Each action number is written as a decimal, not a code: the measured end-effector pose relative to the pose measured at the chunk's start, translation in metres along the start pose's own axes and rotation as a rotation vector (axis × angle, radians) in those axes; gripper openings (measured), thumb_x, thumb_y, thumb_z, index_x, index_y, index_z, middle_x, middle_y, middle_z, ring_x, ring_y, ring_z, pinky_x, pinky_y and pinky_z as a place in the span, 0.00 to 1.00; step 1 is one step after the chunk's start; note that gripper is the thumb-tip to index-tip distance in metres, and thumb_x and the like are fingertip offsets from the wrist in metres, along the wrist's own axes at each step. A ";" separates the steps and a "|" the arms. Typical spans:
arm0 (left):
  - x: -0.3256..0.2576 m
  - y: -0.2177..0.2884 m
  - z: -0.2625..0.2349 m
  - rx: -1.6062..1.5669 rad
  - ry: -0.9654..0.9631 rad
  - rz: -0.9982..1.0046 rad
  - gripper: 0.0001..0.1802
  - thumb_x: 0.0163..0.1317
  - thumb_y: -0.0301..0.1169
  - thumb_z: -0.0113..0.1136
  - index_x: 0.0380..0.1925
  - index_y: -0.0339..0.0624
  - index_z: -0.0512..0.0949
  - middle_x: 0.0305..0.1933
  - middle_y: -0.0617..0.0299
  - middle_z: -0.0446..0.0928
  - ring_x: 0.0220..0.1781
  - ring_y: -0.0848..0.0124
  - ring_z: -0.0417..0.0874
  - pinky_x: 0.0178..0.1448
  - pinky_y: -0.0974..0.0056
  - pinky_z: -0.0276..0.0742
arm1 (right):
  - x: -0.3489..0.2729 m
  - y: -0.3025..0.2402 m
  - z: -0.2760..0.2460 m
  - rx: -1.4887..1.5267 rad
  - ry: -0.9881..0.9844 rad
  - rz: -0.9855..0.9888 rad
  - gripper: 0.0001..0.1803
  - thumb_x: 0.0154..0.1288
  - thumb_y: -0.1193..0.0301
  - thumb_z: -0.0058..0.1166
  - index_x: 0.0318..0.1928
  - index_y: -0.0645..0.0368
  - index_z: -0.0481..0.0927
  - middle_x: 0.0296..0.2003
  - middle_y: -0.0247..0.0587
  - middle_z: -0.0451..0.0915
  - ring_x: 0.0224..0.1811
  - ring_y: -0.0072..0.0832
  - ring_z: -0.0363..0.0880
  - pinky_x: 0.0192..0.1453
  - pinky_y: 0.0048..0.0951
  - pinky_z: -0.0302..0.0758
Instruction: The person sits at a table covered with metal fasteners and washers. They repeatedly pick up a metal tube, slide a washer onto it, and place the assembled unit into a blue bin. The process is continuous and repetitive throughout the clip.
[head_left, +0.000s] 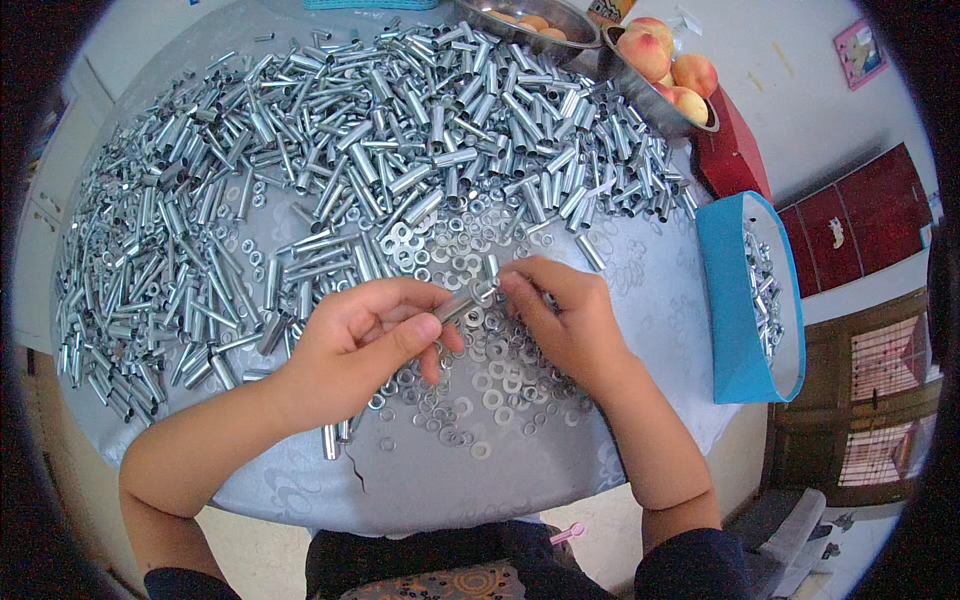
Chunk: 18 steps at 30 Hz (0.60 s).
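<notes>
Between the thumb and fingers of my left hand (375,335) is a shiny metal sleeve (456,304), tilted up toward the right. A small ring-shaped piece (484,291) shows at the sleeve's upper end. My right hand (562,312) is closed in a pinch right beside that end; its fingers hide whatever they grip. Under both hands lie scattered flat washers (500,375) and nuts. Just beyond them rises a wide heap of metal sleeves and bolts (400,130), spreading to the table's left side.
A blue fabric bin (735,300) holding metal parts stands at the table's right edge. At the far right, a metal bowl (690,122) holds peaches; another bowl (580,40) holds eggs. A red box (733,150) sits behind the peaches. Pale cloth (640,440) covers the round table.
</notes>
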<state>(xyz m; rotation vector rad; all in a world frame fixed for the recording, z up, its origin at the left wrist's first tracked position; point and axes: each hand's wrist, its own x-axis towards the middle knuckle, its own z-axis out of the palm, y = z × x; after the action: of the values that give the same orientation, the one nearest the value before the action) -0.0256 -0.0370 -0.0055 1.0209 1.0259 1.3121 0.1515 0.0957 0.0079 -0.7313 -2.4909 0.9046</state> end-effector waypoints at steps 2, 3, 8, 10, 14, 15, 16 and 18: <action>0.000 -0.002 0.000 0.004 -0.002 0.002 0.15 0.66 0.30 0.46 0.49 0.33 0.68 0.37 0.50 0.77 0.28 0.70 0.78 0.36 0.66 0.76 | 0.001 -0.001 -0.002 0.172 0.037 0.130 0.13 0.65 0.67 0.48 0.45 0.61 0.75 0.33 0.47 0.80 0.31 0.34 0.80 0.33 0.31 0.74; 0.000 -0.001 0.000 -0.021 -0.002 -0.009 0.15 0.66 0.29 0.47 0.49 0.32 0.68 0.38 0.51 0.77 0.30 0.71 0.78 0.37 0.67 0.75 | 0.002 -0.002 -0.004 0.306 0.060 0.194 0.14 0.67 0.67 0.46 0.47 0.62 0.74 0.35 0.46 0.80 0.32 0.32 0.81 0.34 0.30 0.75; 0.000 0.001 0.000 -0.069 0.003 -0.025 0.16 0.66 0.28 0.47 0.50 0.30 0.67 0.39 0.52 0.77 0.32 0.73 0.78 0.38 0.70 0.74 | 0.009 -0.005 -0.010 1.000 0.108 0.350 0.18 0.70 0.71 0.38 0.55 0.69 0.66 0.48 0.53 0.73 0.43 0.40 0.79 0.47 0.33 0.78; 0.000 0.000 -0.001 -0.067 0.008 -0.034 0.16 0.66 0.28 0.47 0.50 0.30 0.67 0.39 0.52 0.77 0.32 0.73 0.78 0.38 0.70 0.74 | 0.010 -0.006 -0.013 1.149 0.106 0.381 0.19 0.69 0.73 0.38 0.57 0.71 0.64 0.51 0.54 0.72 0.49 0.42 0.76 0.53 0.35 0.75; 0.000 -0.001 -0.002 -0.071 0.003 -0.039 0.16 0.66 0.28 0.47 0.50 0.30 0.67 0.39 0.52 0.77 0.32 0.73 0.78 0.38 0.70 0.74 | 0.010 -0.002 -0.014 1.443 0.055 0.388 0.22 0.67 0.74 0.38 0.58 0.73 0.61 0.55 0.56 0.68 0.58 0.46 0.68 0.62 0.40 0.68; 0.000 -0.001 -0.002 -0.072 -0.001 -0.036 0.16 0.66 0.28 0.47 0.50 0.30 0.67 0.39 0.52 0.77 0.32 0.73 0.78 0.38 0.70 0.74 | 0.011 -0.001 -0.015 1.500 0.039 0.401 0.22 0.67 0.73 0.37 0.58 0.74 0.61 0.55 0.57 0.67 0.59 0.46 0.67 0.63 0.40 0.66; 0.000 -0.001 -0.002 -0.073 -0.006 -0.036 0.16 0.66 0.28 0.47 0.50 0.30 0.67 0.39 0.52 0.77 0.32 0.73 0.78 0.39 0.70 0.74 | 0.010 0.000 -0.014 1.559 0.024 0.415 0.22 0.68 0.71 0.37 0.58 0.74 0.61 0.56 0.57 0.66 0.60 0.47 0.66 0.64 0.41 0.65; 0.000 -0.001 -0.002 -0.070 -0.014 -0.037 0.16 0.66 0.28 0.47 0.50 0.29 0.67 0.39 0.52 0.77 0.32 0.74 0.78 0.39 0.70 0.74 | 0.009 0.002 -0.014 1.641 -0.001 0.449 0.24 0.69 0.68 0.35 0.58 0.74 0.60 0.57 0.58 0.64 0.61 0.48 0.63 0.65 0.42 0.63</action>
<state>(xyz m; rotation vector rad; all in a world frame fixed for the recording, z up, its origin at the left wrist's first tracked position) -0.0273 -0.0366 -0.0065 0.9533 0.9770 1.3000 0.1519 0.1085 0.0184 -0.5623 -0.8161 2.4355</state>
